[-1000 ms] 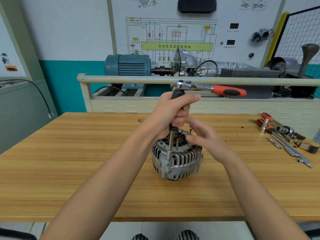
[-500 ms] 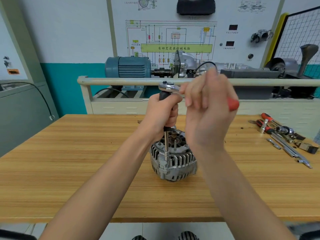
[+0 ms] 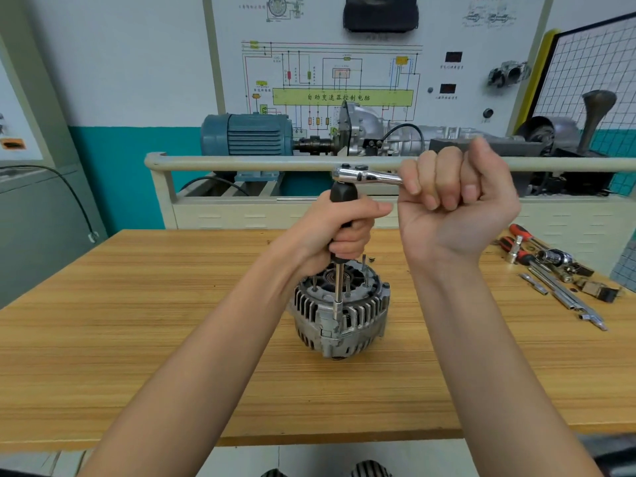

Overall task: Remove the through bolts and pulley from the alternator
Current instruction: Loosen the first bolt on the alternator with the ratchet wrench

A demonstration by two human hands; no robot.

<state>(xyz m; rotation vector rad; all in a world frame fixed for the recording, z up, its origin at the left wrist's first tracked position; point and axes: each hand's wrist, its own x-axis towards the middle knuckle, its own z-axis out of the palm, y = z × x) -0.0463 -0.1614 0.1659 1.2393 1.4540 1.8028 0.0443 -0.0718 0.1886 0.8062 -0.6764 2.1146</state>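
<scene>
Fingers of the left hand (image 3: 339, 228) wrapped tightly round the black driver handle (image 3: 342, 197), its slim shaft (image 3: 338, 294) running straight down to the near edge of the alternator (image 3: 339, 308). The alternator stands on end at mid-desk (image 3: 137, 332), studs up. Fingers of the right hand (image 3: 454, 201) curled into a fist round the ratchet (image 3: 364, 176), whose head sits atop the driver handle. Loose tools (image 3: 557, 270) lie at the desk's right edge.

Readable only in the upper centre: "自动变速器控制电脑", black characters on the green bar (image 3: 342, 97) of the wiring diagram panel (image 3: 447, 36). Smaller labels illegible.
</scene>
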